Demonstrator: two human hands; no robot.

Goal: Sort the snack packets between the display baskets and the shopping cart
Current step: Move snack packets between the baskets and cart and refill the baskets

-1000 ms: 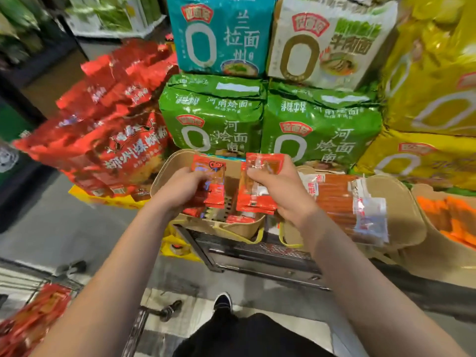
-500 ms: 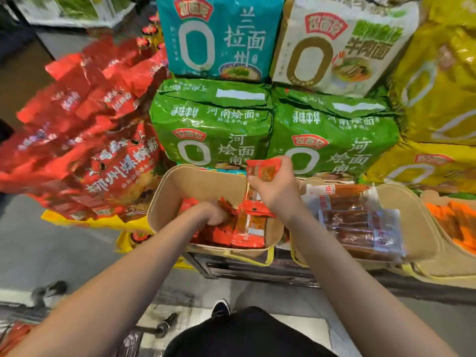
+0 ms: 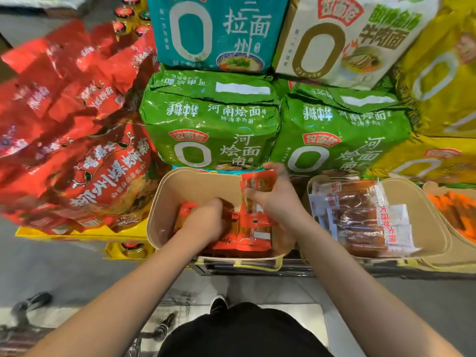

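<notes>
Overhead, the shelf carries large noodle multipacks: a teal pack [image 3: 219, 32] printed with a big "0" and "拉面", a white pack [image 3: 350, 39] beside it, two green packs [image 3: 211, 124] reading "河南烩面" under a red "拉面范" badge, and yellow packs [image 3: 438, 81] to the right. Red bags [image 3: 77, 140] with white script lie heaped on the left. Below stand tan display baskets: the left basket [image 3: 167, 199] holds red-orange snack packets [image 3: 247, 243]; the middle basket [image 3: 422, 220] holds clear-wrapped brown snacks [image 3: 360, 220] with white labels; a third basket [image 3: 458, 243] at the frame edge holds orange items. The left hand [image 3: 206, 222] reaches down into the left basket, fingers curled among the packets; what it grips cannot be told. The right hand [image 3: 278, 199] pinches an upright red-orange packet [image 3: 257, 181] over the same basket.
</notes>
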